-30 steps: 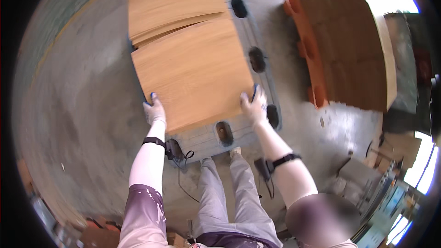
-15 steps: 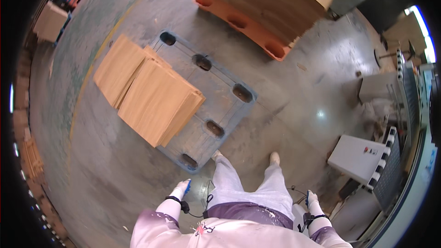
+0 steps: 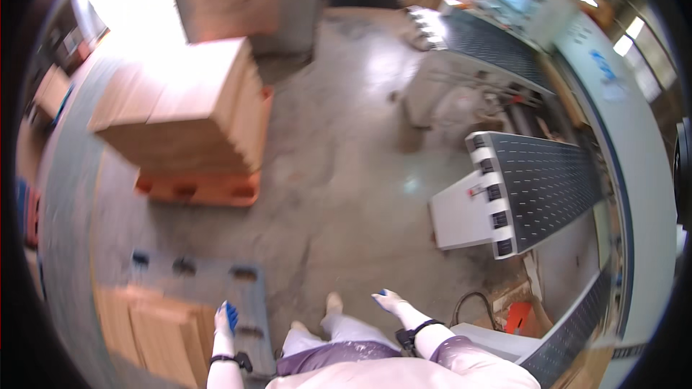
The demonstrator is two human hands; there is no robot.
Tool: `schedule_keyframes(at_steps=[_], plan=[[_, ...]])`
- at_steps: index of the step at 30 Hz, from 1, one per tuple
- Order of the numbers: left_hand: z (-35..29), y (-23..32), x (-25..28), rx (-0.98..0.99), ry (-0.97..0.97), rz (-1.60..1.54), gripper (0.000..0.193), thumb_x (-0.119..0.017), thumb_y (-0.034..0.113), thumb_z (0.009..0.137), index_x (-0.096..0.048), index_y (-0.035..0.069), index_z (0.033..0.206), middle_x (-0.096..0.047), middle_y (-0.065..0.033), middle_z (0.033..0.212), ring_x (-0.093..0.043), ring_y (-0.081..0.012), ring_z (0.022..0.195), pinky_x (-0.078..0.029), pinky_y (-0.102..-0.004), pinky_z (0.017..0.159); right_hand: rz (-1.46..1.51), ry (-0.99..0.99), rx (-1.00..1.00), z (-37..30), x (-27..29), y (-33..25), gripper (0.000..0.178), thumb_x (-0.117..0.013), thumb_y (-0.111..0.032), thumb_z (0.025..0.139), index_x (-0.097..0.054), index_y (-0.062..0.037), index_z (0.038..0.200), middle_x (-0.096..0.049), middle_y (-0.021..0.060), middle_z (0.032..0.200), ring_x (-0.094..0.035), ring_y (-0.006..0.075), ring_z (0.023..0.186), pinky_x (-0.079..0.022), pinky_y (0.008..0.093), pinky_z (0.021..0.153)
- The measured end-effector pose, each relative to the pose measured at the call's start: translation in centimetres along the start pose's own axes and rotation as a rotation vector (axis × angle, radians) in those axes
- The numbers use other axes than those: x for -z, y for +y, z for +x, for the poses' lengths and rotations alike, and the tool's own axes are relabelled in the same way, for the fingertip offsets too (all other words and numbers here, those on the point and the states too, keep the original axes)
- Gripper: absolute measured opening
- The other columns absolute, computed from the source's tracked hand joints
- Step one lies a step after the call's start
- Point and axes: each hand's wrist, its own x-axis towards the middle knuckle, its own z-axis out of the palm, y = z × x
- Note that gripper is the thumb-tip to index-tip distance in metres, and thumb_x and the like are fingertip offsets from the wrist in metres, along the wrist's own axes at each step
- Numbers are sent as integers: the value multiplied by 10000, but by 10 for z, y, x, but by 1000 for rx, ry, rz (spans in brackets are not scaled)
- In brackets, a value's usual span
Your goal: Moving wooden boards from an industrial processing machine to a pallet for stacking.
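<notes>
My left hand [image 3: 225,317], in a white glove with blue on it, hangs in the air beside the low stack of wooden boards [image 3: 162,335]. Its fingers look loosely apart and nothing shows in them. Those boards lie on a blue-grey plastic pallet [image 3: 209,271] at the lower left. Gloved the same way, my right hand [image 3: 390,300] is held out over the bare concrete, fingers loosely extended and holding nothing visible. Both hands are slightly blurred and touch no object. Dark bands with small devices circle both wrists.
A tall board stack [image 3: 180,115] stands on an orange pallet [image 3: 198,189] at the far left. Behind it is a large metal bin [image 3: 249,7]. On the right, a machine has dark slotted tables [image 3: 544,180] and a grey control box [image 3: 465,209]. Concrete floor [image 3: 346,194] lies between.
My view has swung to the right, so the pallets have shifted left and the machine shows more fully. My right hand has come up and forward from beside my hip.
</notes>
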Motion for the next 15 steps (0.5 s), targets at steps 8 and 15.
schedule_keyframes(at_steps=[8,15], plan=[[64,170,-274,-262,-291,216,200,-568,373,931,-557,174,935,-580,-8,792,-534,-138,614,-409,-268,508,216,355,268,33,231,-136,655,-565,-486,897,-479,-32,1361,-530,183,1366,-497,312,1280,-399,381,1062],[138,271,-537,-194,-512,419,139,-606,267,929,-564,142,885,-597,-27,727,-526,-138,524,-410,-260,444,495,575,89,52,331,-128,661,-596,-441,900,-463,-3,1376,-520,202,1375,-484,307,1298,-384,371,1075]])
